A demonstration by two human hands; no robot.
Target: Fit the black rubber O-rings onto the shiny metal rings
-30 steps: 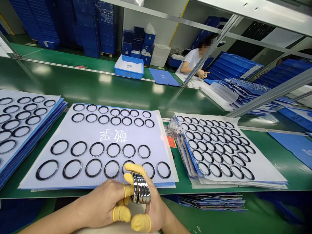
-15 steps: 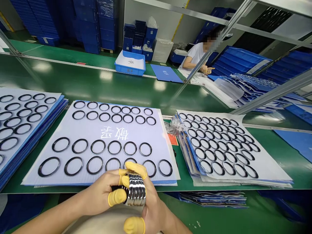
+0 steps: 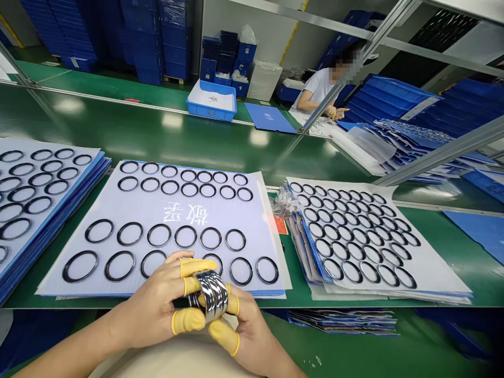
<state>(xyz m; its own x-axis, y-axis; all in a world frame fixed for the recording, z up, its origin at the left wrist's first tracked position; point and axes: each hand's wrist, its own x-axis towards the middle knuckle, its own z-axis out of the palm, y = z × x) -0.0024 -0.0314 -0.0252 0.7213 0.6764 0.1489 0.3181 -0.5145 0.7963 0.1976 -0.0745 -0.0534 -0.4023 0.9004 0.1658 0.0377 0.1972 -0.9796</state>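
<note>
A bundle of shiny silver metal rings (image 3: 214, 296) is held at the lower centre of the frame, clamped between the yellow-cotted fingers of the left hand (image 3: 157, 296) and the right hand (image 3: 248, 325). Behind it, black-rimmed rings (image 3: 186, 237) are laid in rows on a white translucent sheet (image 3: 137, 215), set on the green tabletop (image 3: 157, 144). At the right, more rings are spread on another white sheet (image 3: 429, 268).
</note>
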